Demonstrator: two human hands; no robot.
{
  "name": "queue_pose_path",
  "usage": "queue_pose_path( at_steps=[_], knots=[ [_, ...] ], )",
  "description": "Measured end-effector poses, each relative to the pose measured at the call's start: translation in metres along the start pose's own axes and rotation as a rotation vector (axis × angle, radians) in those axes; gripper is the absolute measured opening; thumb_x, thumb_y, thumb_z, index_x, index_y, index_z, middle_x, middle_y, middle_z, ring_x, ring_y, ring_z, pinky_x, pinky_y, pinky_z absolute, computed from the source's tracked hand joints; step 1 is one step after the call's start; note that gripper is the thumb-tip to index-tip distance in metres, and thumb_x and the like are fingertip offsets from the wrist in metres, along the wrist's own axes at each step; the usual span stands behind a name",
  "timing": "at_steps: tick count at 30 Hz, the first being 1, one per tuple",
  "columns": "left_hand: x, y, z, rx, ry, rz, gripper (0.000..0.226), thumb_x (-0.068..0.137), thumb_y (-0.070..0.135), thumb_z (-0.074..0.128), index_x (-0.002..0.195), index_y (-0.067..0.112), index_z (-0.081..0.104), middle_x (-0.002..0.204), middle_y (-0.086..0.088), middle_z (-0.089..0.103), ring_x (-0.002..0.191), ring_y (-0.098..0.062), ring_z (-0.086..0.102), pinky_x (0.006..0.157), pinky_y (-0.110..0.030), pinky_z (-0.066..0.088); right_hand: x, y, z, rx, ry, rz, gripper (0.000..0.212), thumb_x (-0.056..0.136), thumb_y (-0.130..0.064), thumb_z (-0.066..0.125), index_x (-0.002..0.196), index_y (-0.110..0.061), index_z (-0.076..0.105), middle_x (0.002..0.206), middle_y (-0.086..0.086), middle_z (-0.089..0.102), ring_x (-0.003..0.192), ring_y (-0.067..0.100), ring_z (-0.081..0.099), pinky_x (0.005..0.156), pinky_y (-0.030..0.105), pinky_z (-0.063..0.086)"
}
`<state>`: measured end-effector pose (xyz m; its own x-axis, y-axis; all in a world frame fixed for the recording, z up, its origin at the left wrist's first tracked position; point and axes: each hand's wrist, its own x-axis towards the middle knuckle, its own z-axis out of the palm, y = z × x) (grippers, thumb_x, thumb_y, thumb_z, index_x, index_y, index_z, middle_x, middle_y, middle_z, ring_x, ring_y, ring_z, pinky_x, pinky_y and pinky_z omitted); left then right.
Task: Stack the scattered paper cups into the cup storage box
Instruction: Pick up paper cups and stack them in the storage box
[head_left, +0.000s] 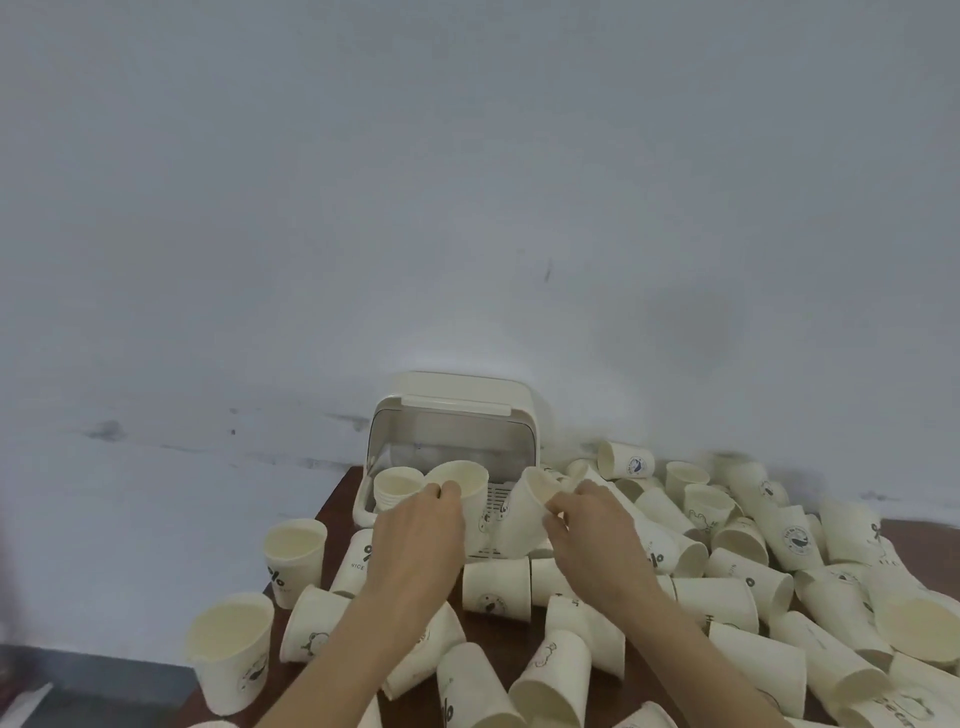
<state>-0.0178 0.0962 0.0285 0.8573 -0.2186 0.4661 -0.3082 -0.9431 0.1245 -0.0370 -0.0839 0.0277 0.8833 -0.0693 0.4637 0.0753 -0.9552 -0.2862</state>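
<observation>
A nested stack of cream paper cups (396, 486) stood inside the cream plastic storage box (452, 415). The left hand (415, 535) gripped one upright cup (460, 483); the right hand (592, 525) pinched a tilted cup (524, 512). Nesting them squarely, rims aligned, looked wisest.

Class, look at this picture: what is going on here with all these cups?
A person is tidying paper cups. The left hand grips one cup and the right hand grips another, both in front of the open storage box. A short stack already sits in the box. Many loose cups cover the table.
</observation>
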Motion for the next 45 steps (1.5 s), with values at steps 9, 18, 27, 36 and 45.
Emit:
queue_pose_path(
  at_steps=[9, 18, 27, 36, 45],
  knots=[
    [0.014, -0.055, -0.002, -0.037, 0.047, -0.156, 0.015, 0.097, 0.015, 0.038, 0.089, 0.02, 0.049, 0.094, 0.001, 0.062, 0.082, -0.023, 0.059, 0.063, -0.031, 0.035, 0.085, -0.038, 0.047, -0.059, 0.098, -0.092, 0.025, 0.096, -0.015, 0.045, 0.1, -0.009, 0.069, 0.097, 0.008, 0.061, 0.093, 0.026, 0.054, 0.074, 0.036, 0.047],
    [0.026, -0.081, 0.012, -0.036, 0.033, -0.2, 0.017, 0.097, 0.012, 0.037, 0.092, 0.02, 0.051, 0.096, 0.001, 0.061, 0.085, -0.023, 0.059, 0.064, -0.032, 0.037, 0.107, -0.035, 0.091, -0.337, -0.151, -0.175, 0.018, 0.092, -0.004, 0.048, 0.099, -0.008, 0.064, 0.102, 0.009, 0.061, 0.1, 0.027, 0.052, 0.074, 0.032, 0.036],
    [0.051, -0.078, 0.02, -0.054, 0.131, -0.193, 0.016, 0.097, 0.012, 0.039, 0.085, 0.019, 0.047, 0.09, 0.001, 0.059, 0.071, -0.021, 0.045, 0.061, -0.031, 0.032, 0.093, -0.04, 0.12, -0.404, -0.275, -0.197, 0.023, 0.085, 0.004, 0.048, 0.1, -0.006, 0.062, 0.112, 0.013, 0.057, 0.107, 0.031, 0.049, 0.088, 0.037, 0.041],
    [0.089, -0.091, 0.056, 0.111, 0.017, -0.096, 0.019, 0.095, 0.008, 0.041, 0.095, 0.016, 0.059, 0.093, -0.002, 0.058, 0.083, -0.024, 0.059, 0.061, -0.03, 0.033, 0.083, -0.044, 0.118, -0.397, -0.303, -0.213, 0.015, 0.087, -0.005, 0.055, 0.101, -0.005, 0.061, 0.114, 0.015, 0.054, 0.109, 0.031, 0.046, 0.095, 0.038, 0.038],
    [0.086, -0.088, 0.074, 0.156, -0.252, -0.113, 0.029, 0.087, -0.003, 0.046, 0.109, 0.01, 0.059, 0.112, -0.008, 0.062, 0.102, -0.026, 0.062, 0.076, -0.031, 0.045, 0.079, -0.041, 0.105, -0.27, -0.273, -0.154, 0.033, 0.084, -0.006, 0.053, 0.116, -0.006, 0.05, 0.116, 0.014, 0.054, 0.11, 0.031, 0.046, 0.09, 0.036, 0.041]
  ],
)
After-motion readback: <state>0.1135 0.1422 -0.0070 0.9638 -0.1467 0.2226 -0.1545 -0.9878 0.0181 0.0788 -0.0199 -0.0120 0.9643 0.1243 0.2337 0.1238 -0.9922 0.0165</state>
